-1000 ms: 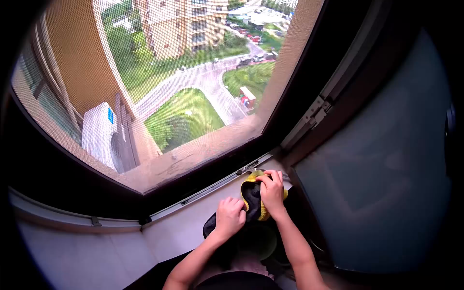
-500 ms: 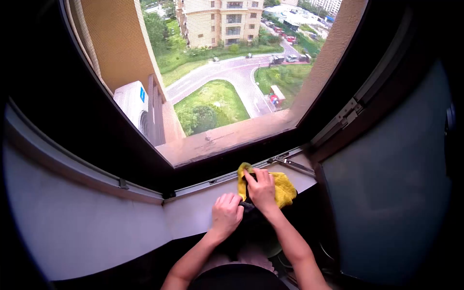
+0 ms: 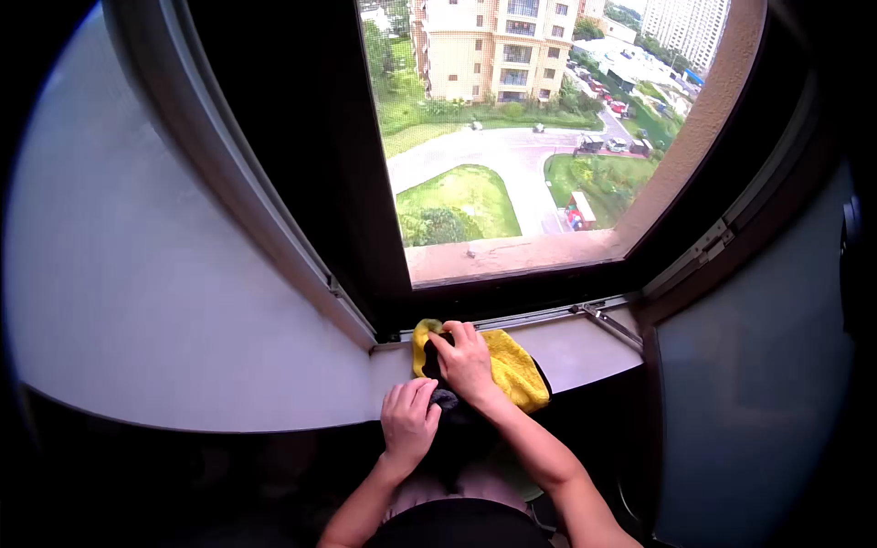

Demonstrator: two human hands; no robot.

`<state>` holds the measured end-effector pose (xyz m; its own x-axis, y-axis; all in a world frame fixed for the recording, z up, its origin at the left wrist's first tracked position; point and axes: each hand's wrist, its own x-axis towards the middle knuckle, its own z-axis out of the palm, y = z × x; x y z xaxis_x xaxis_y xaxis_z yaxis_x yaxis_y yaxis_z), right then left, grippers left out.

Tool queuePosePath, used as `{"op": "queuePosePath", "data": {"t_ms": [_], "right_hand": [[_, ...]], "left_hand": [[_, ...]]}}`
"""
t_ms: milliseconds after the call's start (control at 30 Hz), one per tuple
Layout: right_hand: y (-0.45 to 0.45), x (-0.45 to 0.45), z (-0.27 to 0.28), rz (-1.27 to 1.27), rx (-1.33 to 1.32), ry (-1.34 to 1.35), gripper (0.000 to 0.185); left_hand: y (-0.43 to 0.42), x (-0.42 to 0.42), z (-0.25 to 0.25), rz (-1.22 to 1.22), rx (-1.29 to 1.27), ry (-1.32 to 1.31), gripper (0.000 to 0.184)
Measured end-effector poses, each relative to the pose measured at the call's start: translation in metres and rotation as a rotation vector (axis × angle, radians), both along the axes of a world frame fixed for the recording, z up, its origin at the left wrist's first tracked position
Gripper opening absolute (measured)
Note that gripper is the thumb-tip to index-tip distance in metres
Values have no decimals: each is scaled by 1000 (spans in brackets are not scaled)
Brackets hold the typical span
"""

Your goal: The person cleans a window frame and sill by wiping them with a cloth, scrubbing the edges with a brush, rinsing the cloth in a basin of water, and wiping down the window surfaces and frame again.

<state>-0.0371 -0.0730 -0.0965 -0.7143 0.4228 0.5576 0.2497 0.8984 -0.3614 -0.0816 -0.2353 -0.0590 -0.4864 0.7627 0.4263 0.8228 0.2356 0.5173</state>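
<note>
A yellow cloth [image 3: 521, 370] with a dark grey reverse side lies bunched on the window sill, against the lower window track. My right hand [image 3: 466, 363] presses on it from above, fingers bent and closed on its folded left part near the track. Just below and to the left, my left hand [image 3: 408, 425] has its fingers curled round the cloth's dark edge. The yellow right part spreads out beside my right wrist and droops over the sill's front edge. My left fingertips are partly hidden.
The light sill [image 3: 594, 352] runs below the metal window track [image 3: 534, 318]. A metal stay arm [image 3: 612, 326] lies at its right end. To the right stands an open window sash [image 3: 749, 393]; on the left is a pale panel [image 3: 183, 274]. Beyond the screen are buildings and a road far below.
Both hands have moved left along the sill with the cloth, nearer the left corner of the window frame. The view has turned to the left.
</note>
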Motion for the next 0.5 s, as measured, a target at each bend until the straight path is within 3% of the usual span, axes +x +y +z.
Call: {"op": "queuePosePath", "data": {"t_ms": [167, 367, 400, 433, 500], "right_hand": [[-6, -30, 7, 145, 88, -77, 28], [17, -9, 15, 0, 241, -241, 13], [35, 16, 18, -61, 235, -278, 17], [50, 40, 18, -19, 174, -144, 23], [55, 61, 20, -160, 173, -218, 27]], "left_hand": [[-7, 2, 2, 40, 27, -67, 32], [10, -8, -12, 88, 104, -96, 32], [15, -8, -16, 94, 113, -100, 32], [19, -9, -20, 78, 109, -105, 33], [18, -7, -22, 59, 91, -114, 34]]}}
